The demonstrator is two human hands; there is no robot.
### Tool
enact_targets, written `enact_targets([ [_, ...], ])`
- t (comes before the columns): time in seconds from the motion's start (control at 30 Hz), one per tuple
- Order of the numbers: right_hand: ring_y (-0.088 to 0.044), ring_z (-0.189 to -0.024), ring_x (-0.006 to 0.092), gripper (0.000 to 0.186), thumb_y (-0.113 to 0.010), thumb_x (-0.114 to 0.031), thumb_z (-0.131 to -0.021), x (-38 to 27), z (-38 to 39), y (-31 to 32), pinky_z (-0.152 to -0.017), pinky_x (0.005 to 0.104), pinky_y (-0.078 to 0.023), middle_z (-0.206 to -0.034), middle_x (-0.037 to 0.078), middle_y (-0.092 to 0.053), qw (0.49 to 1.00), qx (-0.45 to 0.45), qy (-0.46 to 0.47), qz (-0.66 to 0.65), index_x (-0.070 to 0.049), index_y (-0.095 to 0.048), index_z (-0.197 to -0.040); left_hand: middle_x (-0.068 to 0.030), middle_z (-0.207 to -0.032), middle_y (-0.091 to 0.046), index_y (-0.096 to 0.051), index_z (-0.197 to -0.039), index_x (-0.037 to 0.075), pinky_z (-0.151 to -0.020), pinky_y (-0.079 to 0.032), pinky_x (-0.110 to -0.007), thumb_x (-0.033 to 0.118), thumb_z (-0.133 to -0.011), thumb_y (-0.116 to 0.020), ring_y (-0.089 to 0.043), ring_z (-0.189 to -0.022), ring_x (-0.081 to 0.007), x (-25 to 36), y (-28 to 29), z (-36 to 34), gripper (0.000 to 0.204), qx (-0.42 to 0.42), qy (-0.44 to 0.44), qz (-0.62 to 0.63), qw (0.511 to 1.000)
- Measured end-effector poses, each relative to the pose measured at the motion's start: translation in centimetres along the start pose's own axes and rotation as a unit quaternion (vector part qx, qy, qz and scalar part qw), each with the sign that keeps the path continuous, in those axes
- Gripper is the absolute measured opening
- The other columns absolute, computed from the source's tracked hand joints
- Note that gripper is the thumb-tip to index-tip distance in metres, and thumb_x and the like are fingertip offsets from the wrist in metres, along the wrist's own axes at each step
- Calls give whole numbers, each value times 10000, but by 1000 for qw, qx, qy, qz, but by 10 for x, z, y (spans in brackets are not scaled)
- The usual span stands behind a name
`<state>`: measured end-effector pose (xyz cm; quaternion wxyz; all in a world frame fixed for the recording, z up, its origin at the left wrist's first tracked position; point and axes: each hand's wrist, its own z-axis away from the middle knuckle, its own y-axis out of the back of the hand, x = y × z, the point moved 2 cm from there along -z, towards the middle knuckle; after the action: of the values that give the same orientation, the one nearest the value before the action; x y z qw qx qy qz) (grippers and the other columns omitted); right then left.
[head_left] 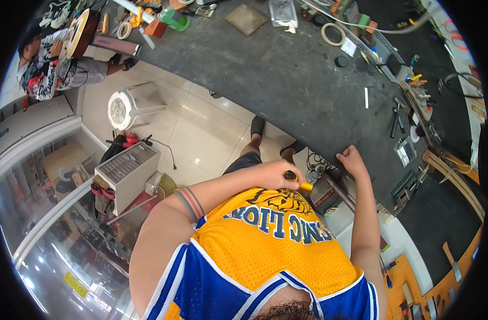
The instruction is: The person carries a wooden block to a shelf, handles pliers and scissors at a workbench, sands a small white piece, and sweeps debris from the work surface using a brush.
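Note:
My left hand (280, 175) is closed in front of the yellow jersey, round a black-and-yellow tool (306, 186). Its black end pokes out above the fingers and a yellow part below; what kind of tool it is, I cannot make out. My right hand (352, 161) is curled into a fist at the near edge of the dark workbench (286, 80). Whatever lies inside those fingers, if anything, is hidden. On the bench, a short white strip (366, 98) lies beyond my right hand, and black-handled tools (396, 122) lie to its right.
Along the far bench stand a green bottle (175, 19), a square plate (246, 20), a clear tray (283, 13) and a tape roll (333, 34). A white stool (122, 110) and a slatted-top cabinet (127, 170) stand left. Another person (57, 58) sits far left, holding a guitar (83, 33).

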<state>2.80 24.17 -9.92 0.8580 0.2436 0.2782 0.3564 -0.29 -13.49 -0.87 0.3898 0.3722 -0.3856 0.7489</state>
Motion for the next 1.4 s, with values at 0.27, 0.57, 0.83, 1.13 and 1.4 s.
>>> enact_targets([
  [0.27, -698, -1029, 387, 514, -945, -276, -854, -12, -3, -1, -909, 455, -561, -1117, 256, -693, 996, -1, 25, 86, -4, -560, -1056, -156, -1288, -791, -747, -1037, 67, -1170, -506, -474, -14, -964, -755, -660, -1413, -370, 3, 234, 140, 110, 648, -105, -294, 694],
  [0.57, -718, -1153, 439, 643, -991, -273, -796, -3, -27, -10, -1004, 476, -572, -1222, 282, -716, 987, -28, -77, 139, 70, -614, -1189, -129, -1390, -775, -793, -1103, 59, -1191, -488, -447, 98, -990, -814, -680, -1371, -294, -31, 117, 100, 121, 394, -187, -8, 900],
  [0.83, -705, -1270, 469, 728, -984, -289, -835, -22, -24, -2, -1075, 500, -573, -1372, 326, -692, 982, -74, -101, 144, 95, -580, -1302, -224, -1388, -733, -728, -1197, 36, -1163, -506, -458, 86, -1022, -769, -675, -1345, -385, -67, 247, 158, 187, 720, -92, -231, 648],
  [1.13, -721, -1173, 431, 693, -992, -288, -827, -14, -23, -2, -1005, 483, -579, -1226, 277, -725, 988, -54, -71, 125, 81, -582, -1247, -165, -1367, -755, -760, -1096, 39, -1150, -506, -440, 91, -1003, -797, -691, -1330, -326, 1, 199, 107, 112, 566, -230, -160, 775],
  [1.4, -690, -1291, 476, 764, -964, -359, -851, -16, -20, -6, -1080, 486, -570, -1358, 330, -702, 977, -57, -93, 184, 99, -575, -1323, -87, -1143, -788, -743, -1051, 72, -1255, -430, -529, 84, -996, -792, -675, -1377, -333, -9, 74, 37, 74, 279, -94, -29, 955],
])
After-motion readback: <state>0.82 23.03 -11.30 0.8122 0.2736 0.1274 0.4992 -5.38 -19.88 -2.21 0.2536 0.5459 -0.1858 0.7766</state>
